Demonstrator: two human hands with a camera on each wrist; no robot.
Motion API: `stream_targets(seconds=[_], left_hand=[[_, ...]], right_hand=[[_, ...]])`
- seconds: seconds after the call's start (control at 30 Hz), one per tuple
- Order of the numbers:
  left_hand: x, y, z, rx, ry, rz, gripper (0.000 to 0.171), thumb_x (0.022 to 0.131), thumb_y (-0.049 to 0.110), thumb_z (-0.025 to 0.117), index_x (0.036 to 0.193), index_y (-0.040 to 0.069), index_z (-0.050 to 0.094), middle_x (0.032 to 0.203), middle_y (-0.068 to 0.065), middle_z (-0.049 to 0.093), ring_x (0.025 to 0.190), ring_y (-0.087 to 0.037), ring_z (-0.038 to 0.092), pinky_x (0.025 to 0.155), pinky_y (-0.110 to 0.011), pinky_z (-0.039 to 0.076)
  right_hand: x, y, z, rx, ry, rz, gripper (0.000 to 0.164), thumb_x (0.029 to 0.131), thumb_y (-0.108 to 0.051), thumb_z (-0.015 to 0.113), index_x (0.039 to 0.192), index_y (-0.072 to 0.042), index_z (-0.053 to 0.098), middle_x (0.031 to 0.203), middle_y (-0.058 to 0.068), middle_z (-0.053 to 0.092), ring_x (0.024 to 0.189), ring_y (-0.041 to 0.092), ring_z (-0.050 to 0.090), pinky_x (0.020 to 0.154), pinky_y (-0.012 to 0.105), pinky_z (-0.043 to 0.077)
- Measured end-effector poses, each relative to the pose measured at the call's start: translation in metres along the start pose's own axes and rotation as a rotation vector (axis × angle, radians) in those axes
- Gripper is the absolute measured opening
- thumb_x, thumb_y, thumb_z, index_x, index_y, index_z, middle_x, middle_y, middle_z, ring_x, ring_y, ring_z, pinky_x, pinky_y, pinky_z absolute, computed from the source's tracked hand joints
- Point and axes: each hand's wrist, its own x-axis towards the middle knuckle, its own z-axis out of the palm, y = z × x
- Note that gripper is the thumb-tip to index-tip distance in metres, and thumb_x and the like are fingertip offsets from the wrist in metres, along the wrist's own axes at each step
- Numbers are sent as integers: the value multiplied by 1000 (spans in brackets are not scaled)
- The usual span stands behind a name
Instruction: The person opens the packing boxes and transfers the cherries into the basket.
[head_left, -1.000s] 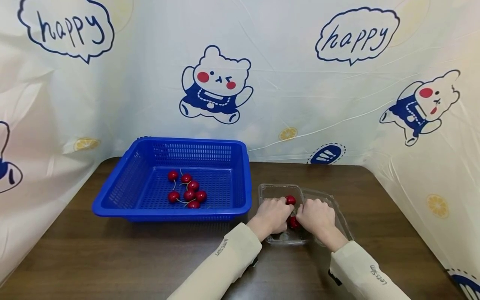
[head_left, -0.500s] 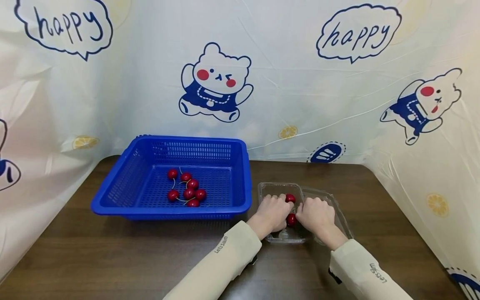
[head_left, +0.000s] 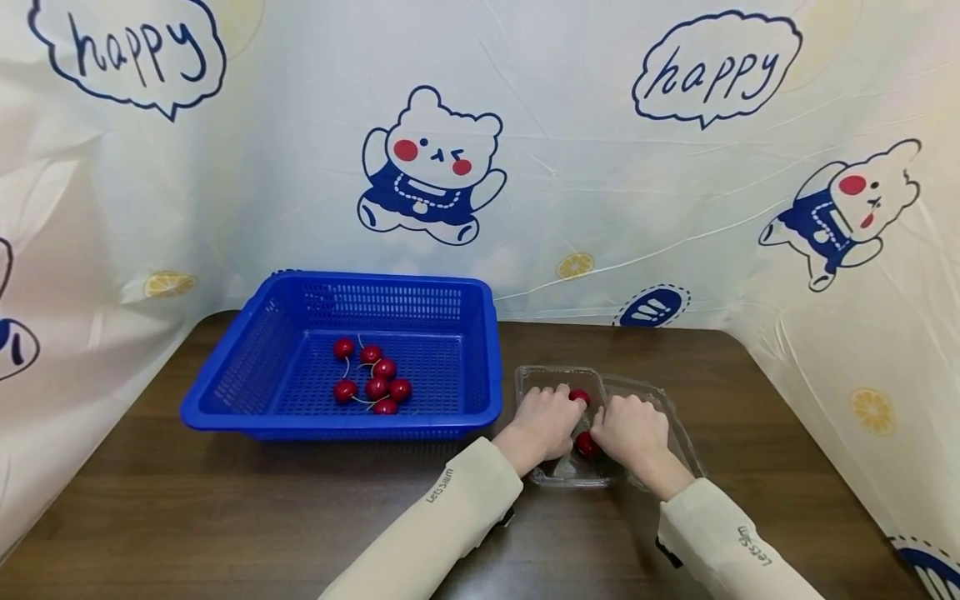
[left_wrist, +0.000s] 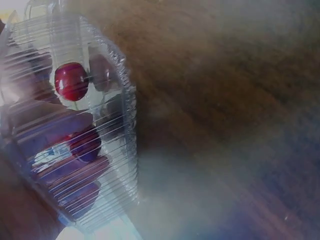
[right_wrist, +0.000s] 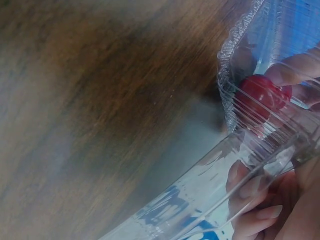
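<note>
A clear plastic box [head_left: 570,481] with its attached lid [head_left: 686,437] folded out to the right lies on the table. My left hand [head_left: 545,421] reaches into the box; the left wrist view has its fingers around a red cherry [left_wrist: 86,143], seen through the ridged wall. Another cherry [head_left: 587,443] lies between my hands, a short stem under it in the left wrist view. My right hand [head_left: 632,429] holds the edge between box and lid, its curled fingers [right_wrist: 247,220] visible through clear plastic. The exact thumb contact is hidden.
To the left stands a blue perforated basket [head_left: 341,422] with several stemmed cherries [head_left: 377,388] on its floor. Brown wooden table [head_left: 247,517] surrounds it. A printed cloth [head_left: 555,167] hangs behind and at both sides.
Both hands stay almost in place. The nearer cherry shifts slightly left and then back right, while the farther one is a little more covered by my left fingers.
</note>
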Motion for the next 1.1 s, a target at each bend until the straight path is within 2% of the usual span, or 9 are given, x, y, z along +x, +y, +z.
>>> stream_targets(seconds=[0.23,0.6,0.87,1.1], left_hand=[[-1,-3,-5,-5,-2,-5,28,87,29,64,113,21,66,113,-7,67,91,-23,66,83,-38,56],[-4,-8,-15,-40,10,-18,34,86,28,66,119,20,66,120,-8,66,96,-25,65,88,-41,55],[-8,-11,-33,-20,29,-7,36,87,28,64,122,18,65,122,-10,66,97,-25,66,89,-41,56],[-11,-17,-51,22,52,-5,40,87,29,64,126,17,62,126,-11,64,97,-25,66,88,-39,56]], right_hand=[[-1,0,0,-4,-26,4,38,88,-26,55,61,-1,62,70,24,69,56,39,61,47,52,52],[-2,-1,-1,2,-49,-6,40,88,-25,55,53,-6,55,55,15,60,46,29,52,42,45,50],[-1,-1,-1,-1,-40,-2,38,88,-25,55,58,-2,60,64,21,66,52,34,58,44,48,51],[-1,-2,-3,14,-62,8,39,89,-26,54,56,-5,58,59,17,63,49,30,55,43,46,50]])
